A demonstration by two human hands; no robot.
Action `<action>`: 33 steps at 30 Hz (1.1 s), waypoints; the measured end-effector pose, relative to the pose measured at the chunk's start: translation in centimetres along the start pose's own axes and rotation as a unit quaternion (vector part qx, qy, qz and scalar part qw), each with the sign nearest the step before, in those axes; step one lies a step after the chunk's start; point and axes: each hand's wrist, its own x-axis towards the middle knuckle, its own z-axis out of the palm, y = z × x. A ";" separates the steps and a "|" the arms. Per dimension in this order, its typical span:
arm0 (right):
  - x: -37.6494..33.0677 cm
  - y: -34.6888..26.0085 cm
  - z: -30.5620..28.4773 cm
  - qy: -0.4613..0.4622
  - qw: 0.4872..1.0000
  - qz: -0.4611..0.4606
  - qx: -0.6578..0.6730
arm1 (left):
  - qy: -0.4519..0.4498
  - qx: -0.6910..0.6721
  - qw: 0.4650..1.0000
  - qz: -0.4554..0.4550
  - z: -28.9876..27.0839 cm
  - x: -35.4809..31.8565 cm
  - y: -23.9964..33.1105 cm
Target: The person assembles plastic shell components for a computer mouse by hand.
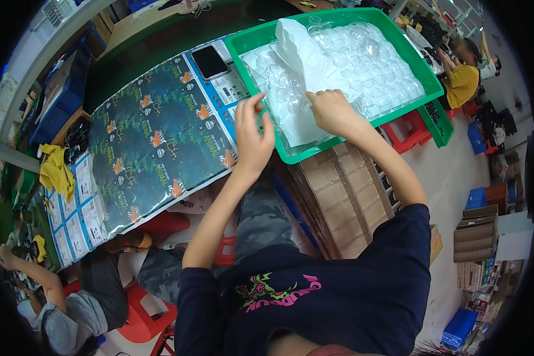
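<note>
White sheet in green tray is apparently pinched by right hand, perhaps so clear plastic pieces are exposed. Left hand is held loosely beside tray, nothing grasped. Pieces are presumably laid in tray so spilling is prevented by raised walls.

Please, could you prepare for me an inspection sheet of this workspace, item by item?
Surface: dark patterned mat.
Job's things: green tray holding clear plastic pieces and a white sheet.
Clutter: phone beside the tray; yellow cloth left of the mat.
Hands: left hand open near the tray's rim; right hand at the white sheet, grip unclear.
Cables: thin white loops at the top, probably a cable.
Surroundings: person in grey, red stool, blue bin.
</note>
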 end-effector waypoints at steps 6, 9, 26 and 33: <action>0.4 -3.6 1.4 0.005 0.989 0.008 -0.145 | -0.069 0.072 0.975 0.199 6.3 8.3 -1.8; 0.5 -4.0 0.3 -0.002 0.996 0.019 -0.086 | -0.122 0.181 0.941 0.258 8.5 9.3 -4.8; 1.1 2.9 -1.3 -0.051 0.954 0.181 0.234 | -0.229 0.238 0.932 0.152 4.9 8.4 -5.7; 1.4 3.3 0.2 0.035 0.967 0.169 0.189 | -0.283 0.259 0.912 0.146 4.4 8.1 -5.5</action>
